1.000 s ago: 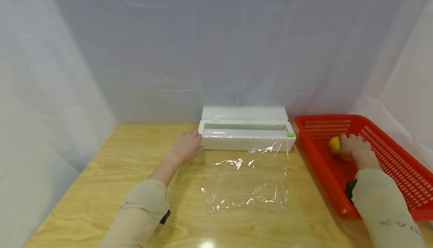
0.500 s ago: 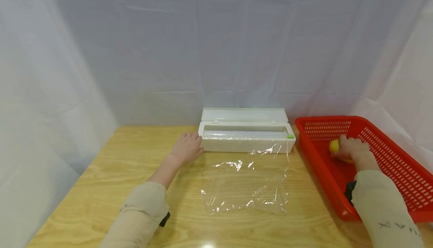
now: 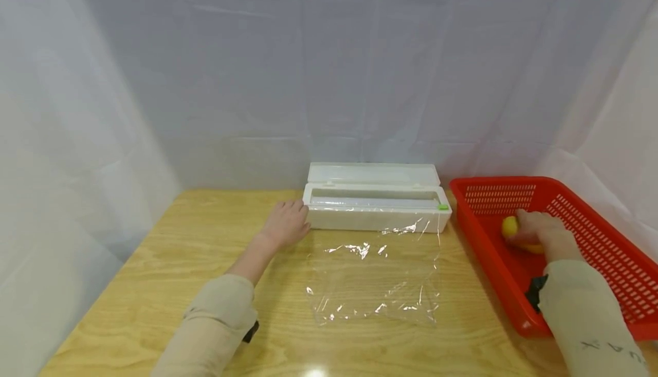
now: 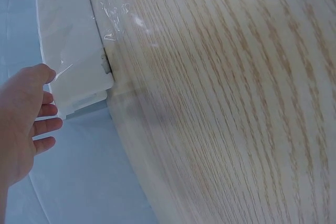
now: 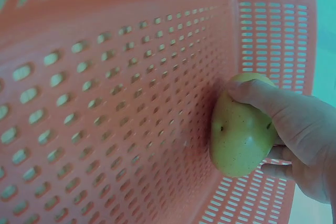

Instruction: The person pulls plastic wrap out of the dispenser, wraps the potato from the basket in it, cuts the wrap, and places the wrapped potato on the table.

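My right hand (image 3: 540, 231) grips a yellow mango (image 5: 240, 135) with dark specks inside the red plastic basket (image 3: 493, 268). In the right wrist view the thumb lies over the mango and the fingers reach round its other side, partly hidden. My left hand (image 3: 285, 224) is at the left end of a white cling film dispenser (image 3: 377, 220), whose lid stands up at the back. In the left wrist view its fingers are loosely bent, with the thumb by the dispenser's edge; contact is hard to tell. Clear cling film (image 3: 372, 285) stretches from the dispenser toward me over the table.
The wooden table (image 3: 169, 285) has white sheeting (image 3: 247, 80) behind it and at both sides. A small green piece (image 3: 443, 207) sits at the dispenser's right end. The basket's perforated walls surround the right hand.
The right hand and the mango have shifted slightly within the basket. The left hand, dispenser and film have stayed in place, with only a small camera sway.
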Action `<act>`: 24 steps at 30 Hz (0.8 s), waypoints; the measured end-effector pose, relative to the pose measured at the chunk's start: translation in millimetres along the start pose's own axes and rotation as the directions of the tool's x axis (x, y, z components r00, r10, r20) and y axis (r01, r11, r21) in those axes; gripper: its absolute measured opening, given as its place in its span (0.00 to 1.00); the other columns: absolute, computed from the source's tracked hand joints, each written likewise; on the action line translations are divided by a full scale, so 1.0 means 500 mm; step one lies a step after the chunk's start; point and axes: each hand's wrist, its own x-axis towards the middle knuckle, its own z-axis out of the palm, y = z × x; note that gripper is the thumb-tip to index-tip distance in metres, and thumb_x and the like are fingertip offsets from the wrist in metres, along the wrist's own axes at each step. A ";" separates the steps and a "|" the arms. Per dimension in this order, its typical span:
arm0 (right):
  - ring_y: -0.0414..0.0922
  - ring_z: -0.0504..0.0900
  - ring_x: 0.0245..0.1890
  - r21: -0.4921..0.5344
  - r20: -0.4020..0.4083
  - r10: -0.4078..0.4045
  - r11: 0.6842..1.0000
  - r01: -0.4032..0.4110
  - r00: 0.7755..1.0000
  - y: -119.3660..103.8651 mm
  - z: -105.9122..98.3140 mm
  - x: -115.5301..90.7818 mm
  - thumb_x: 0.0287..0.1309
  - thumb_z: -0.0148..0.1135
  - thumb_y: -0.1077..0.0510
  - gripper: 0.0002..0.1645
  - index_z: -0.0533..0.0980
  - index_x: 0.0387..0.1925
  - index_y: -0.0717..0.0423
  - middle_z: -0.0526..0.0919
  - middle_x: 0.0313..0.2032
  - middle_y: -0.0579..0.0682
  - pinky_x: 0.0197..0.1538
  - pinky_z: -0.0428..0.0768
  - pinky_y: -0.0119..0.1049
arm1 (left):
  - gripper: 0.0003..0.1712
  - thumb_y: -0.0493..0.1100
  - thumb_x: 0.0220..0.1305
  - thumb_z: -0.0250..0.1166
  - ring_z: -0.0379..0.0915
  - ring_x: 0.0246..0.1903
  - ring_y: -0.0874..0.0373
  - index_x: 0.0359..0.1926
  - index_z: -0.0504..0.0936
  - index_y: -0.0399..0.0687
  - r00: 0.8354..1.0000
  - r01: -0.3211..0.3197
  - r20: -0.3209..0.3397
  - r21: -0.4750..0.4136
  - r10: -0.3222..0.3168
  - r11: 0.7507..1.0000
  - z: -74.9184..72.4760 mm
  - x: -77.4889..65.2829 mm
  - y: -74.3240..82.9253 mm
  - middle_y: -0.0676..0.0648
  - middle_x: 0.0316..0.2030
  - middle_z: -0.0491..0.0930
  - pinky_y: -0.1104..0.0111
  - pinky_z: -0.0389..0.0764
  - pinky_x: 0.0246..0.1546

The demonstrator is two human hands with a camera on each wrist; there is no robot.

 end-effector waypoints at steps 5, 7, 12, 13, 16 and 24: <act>0.62 0.70 0.35 0.020 -0.022 -0.021 1.000 0.021 1.000 -0.001 -0.013 -0.009 0.49 0.63 0.42 0.45 0.60 0.54 0.73 0.71 0.34 0.64 0.38 0.69 0.57 | 0.22 0.50 0.64 0.57 0.71 0.47 0.46 0.47 0.74 0.34 1.000 -0.004 -0.001 0.000 0.004 1.000 -0.002 0.002 0.003 0.40 0.43 0.74 0.56 0.70 0.50; 0.60 0.70 0.34 0.020 -0.025 -0.023 1.000 0.023 0.999 0.001 -0.019 -0.009 0.49 0.63 0.42 0.45 0.60 0.54 0.73 0.71 0.33 0.63 0.37 0.70 0.55 | 0.22 0.50 0.64 0.57 0.71 0.47 0.46 0.47 0.74 0.34 1.000 -0.007 0.003 -0.001 0.007 1.000 -0.003 0.003 0.004 0.40 0.43 0.74 0.56 0.70 0.50; 0.57 0.70 0.30 -0.002 -0.052 -0.028 1.000 0.028 0.998 0.005 -0.033 -0.007 0.48 0.63 0.42 0.43 0.61 0.52 0.71 0.70 0.29 0.59 0.32 0.70 0.50 | 0.22 0.49 0.65 0.56 0.70 0.48 0.45 0.48 0.73 0.33 1.000 -0.006 0.025 -0.023 0.006 1.000 -0.011 0.004 0.006 0.39 0.45 0.73 0.55 0.69 0.52; 0.56 0.70 0.29 -0.003 -0.060 -0.031 1.000 0.031 0.998 0.006 -0.036 -0.008 0.48 0.63 0.43 0.40 0.62 0.50 0.70 0.69 0.28 0.58 0.30 0.70 0.49 | 0.22 0.49 0.65 0.55 0.70 0.48 0.45 0.49 0.73 0.33 1.000 -0.005 0.027 -0.026 0.005 1.000 -0.013 0.004 0.006 0.39 0.45 0.73 0.55 0.69 0.52; 0.56 0.70 0.29 -0.015 -0.086 -0.052 0.999 0.051 0.995 0.005 -0.051 -0.013 0.48 0.63 0.45 0.38 0.62 0.48 0.70 0.70 0.28 0.58 0.30 0.70 0.49 | 0.22 0.49 0.65 0.55 0.70 0.49 0.45 0.49 0.73 0.33 0.999 -0.003 0.036 -0.034 0.005 0.999 -0.017 0.004 0.007 0.39 0.45 0.73 0.54 0.69 0.52; 0.54 0.68 0.28 -0.098 -0.132 -0.077 0.993 0.065 0.988 -0.003 -0.078 -0.029 0.48 0.63 0.45 0.36 0.63 0.46 0.68 0.68 0.26 0.55 0.27 0.68 0.46 | 0.22 0.49 0.65 0.56 0.70 0.48 0.45 0.47 0.73 0.33 1.000 -0.017 0.019 -0.036 0.018 0.999 -0.022 0.001 0.009 0.39 0.44 0.74 0.54 0.69 0.52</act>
